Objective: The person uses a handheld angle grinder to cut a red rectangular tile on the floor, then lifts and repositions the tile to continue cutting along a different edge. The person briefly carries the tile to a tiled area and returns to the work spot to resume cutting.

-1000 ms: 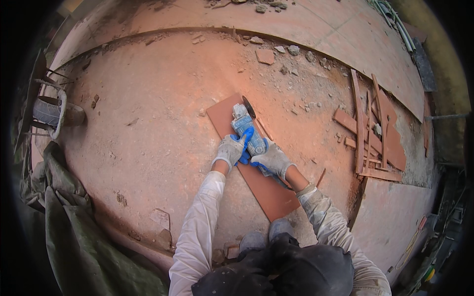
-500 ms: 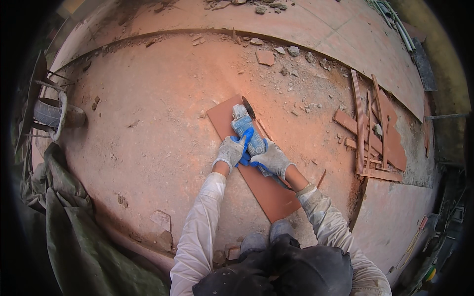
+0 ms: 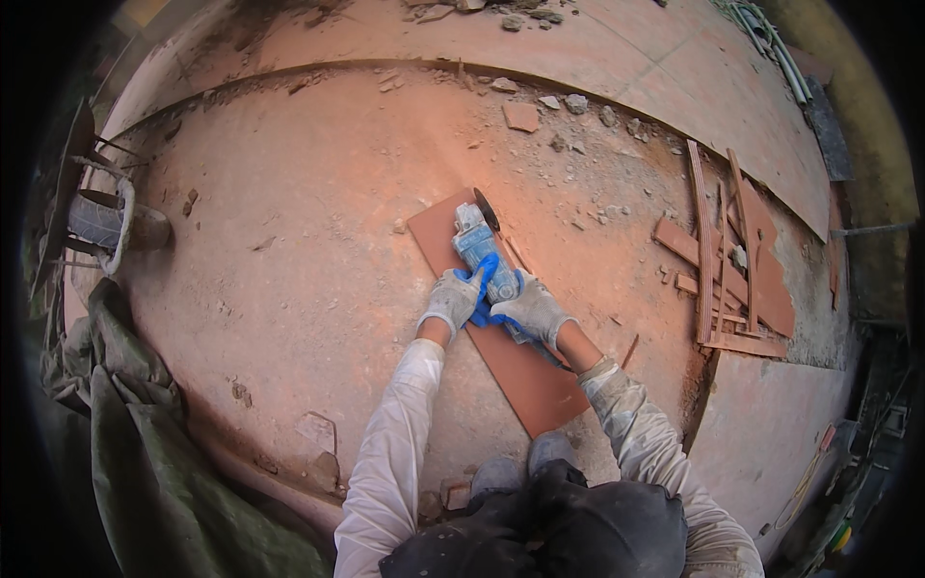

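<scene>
A blue angle grinder (image 3: 482,249) with a grey head is held over a long reddish-brown tile (image 3: 540,380) that lies slanted on the dusty ground. Its dark cutting disc (image 3: 487,209) stands on edge at the tile's right side, near the far end. My left hand (image 3: 457,296), in a grey and blue work glove, grips the grinder's body from the left. From the right, my right hand (image 3: 532,308), gloved alike, wraps round the rear of the tool. The fingertips of both hands are partly hidden. A thin cut strip (image 3: 518,252) shows along the tile's right edge.
Cut tile strips and broken pieces (image 3: 727,255) are piled at right. A square tile fragment (image 3: 521,118) and stones lie at the far side, by a raised slab edge. Dark green tarpaulin (image 3: 159,453) is heaped at left, below a wheelbarrow-like frame with a wheel (image 3: 101,220).
The whole scene sits slightly lower and to the right, as the view shifts a little. Both hands keep their hold on the grinder, whose place on the tile looks nearly the same.
</scene>
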Demonstrator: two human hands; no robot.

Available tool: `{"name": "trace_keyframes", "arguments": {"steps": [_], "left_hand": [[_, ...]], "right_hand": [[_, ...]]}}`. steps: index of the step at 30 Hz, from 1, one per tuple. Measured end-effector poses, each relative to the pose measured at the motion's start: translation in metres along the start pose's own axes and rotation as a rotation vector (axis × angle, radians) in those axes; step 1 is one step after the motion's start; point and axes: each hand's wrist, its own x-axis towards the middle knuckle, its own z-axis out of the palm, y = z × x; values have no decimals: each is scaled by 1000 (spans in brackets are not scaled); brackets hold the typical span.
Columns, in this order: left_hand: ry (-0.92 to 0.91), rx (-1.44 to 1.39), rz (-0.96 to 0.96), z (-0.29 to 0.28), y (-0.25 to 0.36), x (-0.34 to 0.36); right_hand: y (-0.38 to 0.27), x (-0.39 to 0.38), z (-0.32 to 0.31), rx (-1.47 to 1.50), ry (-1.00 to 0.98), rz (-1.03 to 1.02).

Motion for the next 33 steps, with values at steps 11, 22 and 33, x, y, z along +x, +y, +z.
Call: {"name": "trace_keyframes", "arguments": {"steps": [11, 22, 33], "left_hand": [[13, -50, 39, 3, -8, 9], [31, 46, 58, 5, -20, 22], [60, 29, 26, 6, -19, 21]], "right_hand": [[3, 7, 2, 19, 9, -41], [-4, 8, 0, 28, -39, -28], [-8, 12, 1, 35, -31, -21]]}}
